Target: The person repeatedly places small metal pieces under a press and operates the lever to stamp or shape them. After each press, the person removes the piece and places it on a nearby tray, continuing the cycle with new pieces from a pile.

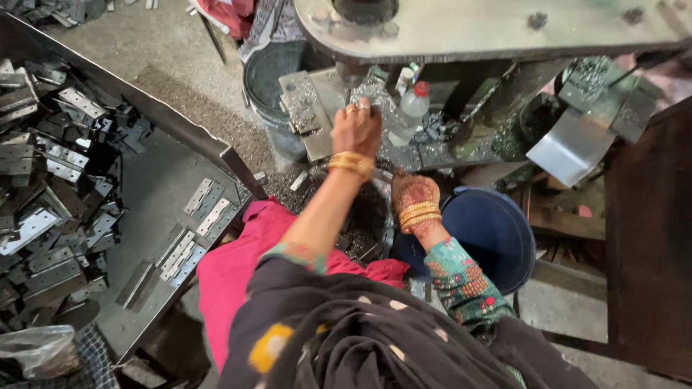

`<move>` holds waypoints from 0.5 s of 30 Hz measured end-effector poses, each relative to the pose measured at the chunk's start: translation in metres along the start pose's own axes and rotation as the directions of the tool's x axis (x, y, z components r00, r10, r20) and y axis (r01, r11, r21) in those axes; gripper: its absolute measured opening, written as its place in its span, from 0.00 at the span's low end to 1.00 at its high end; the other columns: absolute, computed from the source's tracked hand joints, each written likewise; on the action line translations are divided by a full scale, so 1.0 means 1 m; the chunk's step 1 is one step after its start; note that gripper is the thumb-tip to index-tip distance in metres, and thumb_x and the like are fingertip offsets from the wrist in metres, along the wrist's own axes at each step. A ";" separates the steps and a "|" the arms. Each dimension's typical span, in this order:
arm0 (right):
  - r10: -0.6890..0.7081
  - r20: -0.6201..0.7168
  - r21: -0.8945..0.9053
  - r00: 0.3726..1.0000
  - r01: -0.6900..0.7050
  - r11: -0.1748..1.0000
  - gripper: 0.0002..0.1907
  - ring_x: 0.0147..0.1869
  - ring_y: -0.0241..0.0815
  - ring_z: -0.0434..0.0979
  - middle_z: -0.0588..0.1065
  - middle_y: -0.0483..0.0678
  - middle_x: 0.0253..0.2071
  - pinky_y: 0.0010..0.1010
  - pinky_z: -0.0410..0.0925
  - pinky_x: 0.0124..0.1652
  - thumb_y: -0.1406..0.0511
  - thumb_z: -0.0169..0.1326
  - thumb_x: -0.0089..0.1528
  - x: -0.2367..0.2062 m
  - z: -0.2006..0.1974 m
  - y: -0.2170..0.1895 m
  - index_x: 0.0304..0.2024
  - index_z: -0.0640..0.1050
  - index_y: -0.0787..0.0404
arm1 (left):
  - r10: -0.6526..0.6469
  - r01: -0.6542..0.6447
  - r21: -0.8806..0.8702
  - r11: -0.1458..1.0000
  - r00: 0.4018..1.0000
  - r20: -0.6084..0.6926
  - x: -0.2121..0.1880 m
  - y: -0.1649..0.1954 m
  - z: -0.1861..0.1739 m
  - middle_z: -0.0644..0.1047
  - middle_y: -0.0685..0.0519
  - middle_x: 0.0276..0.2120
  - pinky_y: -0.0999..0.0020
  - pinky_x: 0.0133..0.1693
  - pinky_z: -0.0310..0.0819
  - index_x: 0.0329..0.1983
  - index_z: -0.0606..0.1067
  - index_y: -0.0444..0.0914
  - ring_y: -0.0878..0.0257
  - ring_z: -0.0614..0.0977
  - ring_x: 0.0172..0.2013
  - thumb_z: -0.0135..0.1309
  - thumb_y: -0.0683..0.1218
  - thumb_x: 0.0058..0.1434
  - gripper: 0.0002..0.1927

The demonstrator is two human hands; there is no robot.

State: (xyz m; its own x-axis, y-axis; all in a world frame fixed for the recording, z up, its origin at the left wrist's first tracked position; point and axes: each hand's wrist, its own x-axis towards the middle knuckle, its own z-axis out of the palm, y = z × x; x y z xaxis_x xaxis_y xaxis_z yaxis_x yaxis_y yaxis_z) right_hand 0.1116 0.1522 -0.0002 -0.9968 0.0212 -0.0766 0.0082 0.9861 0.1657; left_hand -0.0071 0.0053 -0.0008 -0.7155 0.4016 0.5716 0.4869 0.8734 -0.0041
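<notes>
My left hand (357, 130), with rings and gold bangles, reaches forward to the press's work bed (317, 108). Its fingers curl down over the metal there, and whatever lies under them is hidden. My right hand (414, 193), patterned with henna and wearing bangles, dips at the rim of a dark basin (367, 216) of small metal pieces between my knees. Its fingertips are out of sight. On my left, flat metal hinges (198, 209) lie in loose rows on a grey sheet-metal tray (144, 180).
A large heap of dark hinges (43, 216) fills the tray's left part. A blue bucket (494, 234) stands to the right of my right hand, a grey bucket (270, 72) by the press. A red-capped plastic bottle (412, 108) and a bent metal chute (569, 148) sit under the press table (468, 29).
</notes>
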 end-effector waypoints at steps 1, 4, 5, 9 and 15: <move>0.000 0.040 0.002 0.999 0.000 1.000 0.17 0.39 0.52 0.85 0.82 0.56 0.35 0.44 0.75 0.33 0.66 0.46 0.61 0.000 0.000 0.001 0.50 0.77 0.65 | -0.281 0.296 -0.128 0.947 0.952 0.124 0.008 0.004 0.000 0.78 0.44 0.53 0.58 0.46 0.71 0.49 0.77 0.40 0.51 0.79 0.47 0.48 0.43 0.66 0.12; -0.038 -0.043 -0.017 0.998 0.037 0.999 0.13 0.39 0.51 0.85 0.82 0.57 0.36 0.42 0.75 0.35 0.66 0.44 0.67 -0.002 -0.001 0.003 0.48 0.79 0.63 | -0.587 0.670 -0.134 0.731 0.716 0.379 0.014 0.010 -0.003 0.77 0.45 0.52 0.60 0.45 0.72 0.51 0.78 0.41 0.50 0.77 0.50 0.46 0.45 0.67 0.14; -0.033 -0.073 -0.021 0.997 0.031 0.999 0.14 0.38 0.51 0.85 0.82 0.56 0.34 0.42 0.75 0.34 0.66 0.45 0.67 -0.002 -0.002 0.004 0.48 0.79 0.64 | -0.472 0.504 -0.019 0.864 0.821 0.322 0.010 0.010 -0.005 0.76 0.46 0.53 0.61 0.43 0.70 0.49 0.78 0.42 0.52 0.75 0.51 0.46 0.46 0.63 0.14; 0.001 -0.077 -0.033 0.997 -0.003 0.999 0.13 0.35 0.52 0.85 0.82 0.55 0.31 0.42 0.75 0.32 0.65 0.47 0.64 -0.008 -0.006 0.000 0.47 0.78 0.63 | -0.204 0.192 0.072 0.979 0.871 0.448 -0.013 0.010 -0.006 0.73 0.51 0.60 0.61 0.49 0.65 0.49 0.81 0.42 0.58 0.71 0.56 0.45 0.43 0.65 0.16; 0.021 -0.087 -0.031 0.996 -0.024 0.999 0.09 0.36 0.53 0.85 0.82 0.55 0.31 0.42 0.75 0.34 0.65 0.49 0.63 -0.011 -0.017 -0.005 0.42 0.78 0.59 | -0.203 0.165 0.125 0.978 0.881 0.427 -0.017 0.014 0.011 0.82 0.50 0.40 0.57 0.50 0.58 0.34 0.84 0.44 0.53 0.70 0.56 0.47 0.47 0.63 0.14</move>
State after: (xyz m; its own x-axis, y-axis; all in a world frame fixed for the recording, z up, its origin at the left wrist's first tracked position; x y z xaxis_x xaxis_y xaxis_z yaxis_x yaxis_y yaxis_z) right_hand 0.1207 0.1446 0.0170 -0.9995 0.0275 0.0125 0.0294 0.9797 0.1981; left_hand 0.0067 0.0138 -0.0200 -0.9434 0.2938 0.1542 0.2954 0.9553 -0.0126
